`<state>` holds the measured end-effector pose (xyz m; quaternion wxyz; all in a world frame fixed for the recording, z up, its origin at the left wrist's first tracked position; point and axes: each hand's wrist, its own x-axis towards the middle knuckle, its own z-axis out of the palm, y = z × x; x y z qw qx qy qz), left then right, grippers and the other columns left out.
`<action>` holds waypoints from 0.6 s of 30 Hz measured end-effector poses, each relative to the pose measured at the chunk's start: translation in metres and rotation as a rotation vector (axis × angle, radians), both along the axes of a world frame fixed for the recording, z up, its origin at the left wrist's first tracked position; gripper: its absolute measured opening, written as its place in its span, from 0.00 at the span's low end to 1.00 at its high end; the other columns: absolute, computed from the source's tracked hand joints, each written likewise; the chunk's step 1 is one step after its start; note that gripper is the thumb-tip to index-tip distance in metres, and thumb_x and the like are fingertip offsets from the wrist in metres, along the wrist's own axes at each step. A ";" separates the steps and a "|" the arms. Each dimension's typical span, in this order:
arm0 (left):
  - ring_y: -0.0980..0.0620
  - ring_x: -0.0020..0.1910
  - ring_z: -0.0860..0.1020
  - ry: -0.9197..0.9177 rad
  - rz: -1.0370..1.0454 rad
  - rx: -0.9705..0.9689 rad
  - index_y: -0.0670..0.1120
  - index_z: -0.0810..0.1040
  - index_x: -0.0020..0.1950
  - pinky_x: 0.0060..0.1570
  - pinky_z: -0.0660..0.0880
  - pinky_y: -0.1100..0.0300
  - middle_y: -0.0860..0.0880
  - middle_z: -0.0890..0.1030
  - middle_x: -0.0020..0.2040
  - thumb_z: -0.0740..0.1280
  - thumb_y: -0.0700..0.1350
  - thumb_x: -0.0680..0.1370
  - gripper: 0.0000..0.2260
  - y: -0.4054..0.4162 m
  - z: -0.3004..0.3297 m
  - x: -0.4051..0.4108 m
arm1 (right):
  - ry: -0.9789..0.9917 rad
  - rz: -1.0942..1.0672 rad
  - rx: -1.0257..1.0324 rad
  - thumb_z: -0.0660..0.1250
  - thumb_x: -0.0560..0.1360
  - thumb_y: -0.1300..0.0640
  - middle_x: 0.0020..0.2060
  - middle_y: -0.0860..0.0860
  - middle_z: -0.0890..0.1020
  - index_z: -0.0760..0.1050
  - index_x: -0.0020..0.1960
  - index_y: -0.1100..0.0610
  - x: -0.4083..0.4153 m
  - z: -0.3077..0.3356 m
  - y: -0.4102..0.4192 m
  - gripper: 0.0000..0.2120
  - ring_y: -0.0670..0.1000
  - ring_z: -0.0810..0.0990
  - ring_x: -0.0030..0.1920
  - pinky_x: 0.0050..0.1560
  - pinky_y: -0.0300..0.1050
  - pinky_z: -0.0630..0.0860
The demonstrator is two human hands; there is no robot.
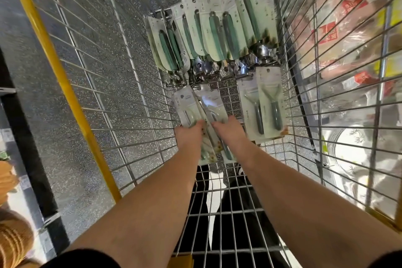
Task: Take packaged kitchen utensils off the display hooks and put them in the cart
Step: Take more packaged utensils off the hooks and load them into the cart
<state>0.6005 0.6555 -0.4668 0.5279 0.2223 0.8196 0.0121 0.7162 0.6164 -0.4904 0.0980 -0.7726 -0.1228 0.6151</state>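
Head cam, looking straight down into the wire cart (pixel 121 98) w/ yellow rim. I've got both arms reaching down inside it. My left hand (pixel 188 135) grips a packaged peeler (pixel 185 105) at its lower part, fingers curled round the card edge; my right hand (pixel 228 130) is right beside it, clamped on a second peeler pack (pixel 212 104). The two packs overlap between my hands, more pack edges showing below the wrists, approx. at the cart floor, though I can't tell if they touch it. Just right of my right hand, a pair of peeler packs (pixel 264 102) lies flat on the cart bottom against the right wall, heads toward the far end. Beyond, at the far end, a fanned row of green-handled utensil packs (pixel 215 32) leans overlapping, handles up, shiny metal heads down near the cart floor. Outside the right wall, store shelves (pixel 348 28) w/ bagged goods, blurred. Speckled floor (pixel 82 72) shows thru the left wall. Frame is motion-blurred, so pack print is unreadable.
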 end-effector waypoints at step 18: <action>0.38 0.52 0.83 -0.302 0.030 -0.050 0.47 0.80 0.60 0.56 0.77 0.35 0.44 0.85 0.51 0.76 0.56 0.70 0.22 -0.003 0.034 0.007 | 0.186 -0.073 0.121 0.65 0.73 0.33 0.72 0.55 0.72 0.63 0.77 0.56 0.016 0.044 -0.008 0.40 0.60 0.71 0.70 0.73 0.63 0.65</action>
